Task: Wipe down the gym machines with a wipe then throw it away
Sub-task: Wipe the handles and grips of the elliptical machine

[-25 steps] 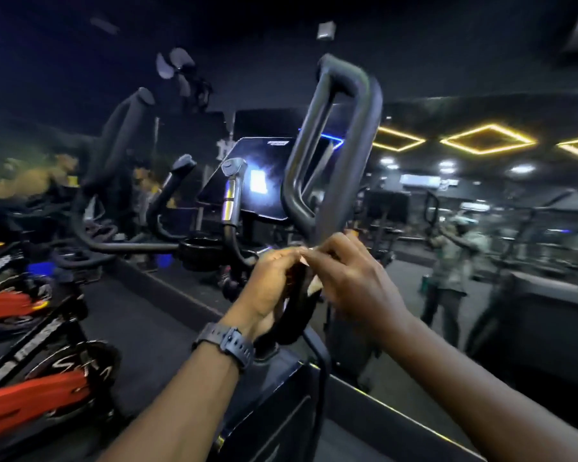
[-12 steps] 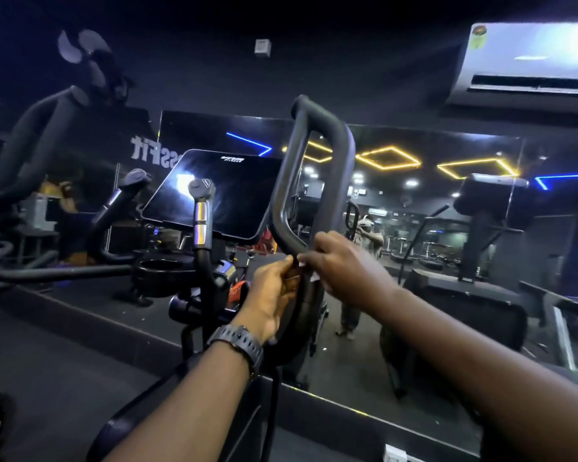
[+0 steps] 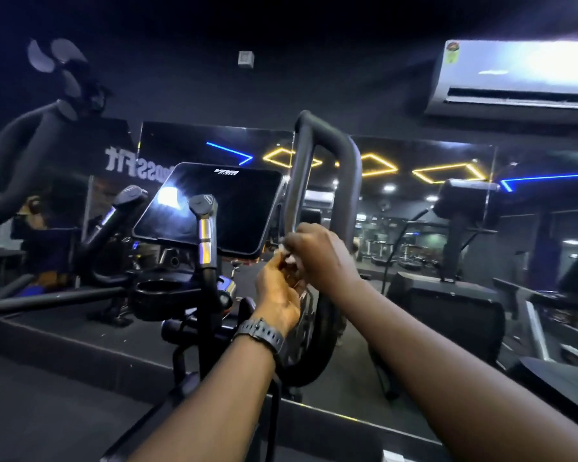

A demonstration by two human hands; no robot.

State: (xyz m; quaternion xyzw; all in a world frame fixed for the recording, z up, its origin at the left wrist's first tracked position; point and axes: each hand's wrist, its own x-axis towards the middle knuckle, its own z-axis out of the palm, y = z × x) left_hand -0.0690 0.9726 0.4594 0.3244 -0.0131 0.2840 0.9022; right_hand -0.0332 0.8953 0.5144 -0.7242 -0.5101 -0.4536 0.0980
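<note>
Change: both hands had climbed slightly up the handle since half a second before.
Handle (image 3: 327, 181): tall black loop, long axis near upright, closed bend pointing up.
Wipe (image 3: 289, 258): pale scrap pinched between the hands, against the handle's left bar; mostly hidden.
Left hand (image 3: 277, 291): fingers curled on the wipe.
Right hand (image 3: 317, 255): closed over wipe and bar.
Screen (image 3: 214, 208): dark, left of handle.
Hidden: handle's lower curve behind the wrists.
</note>
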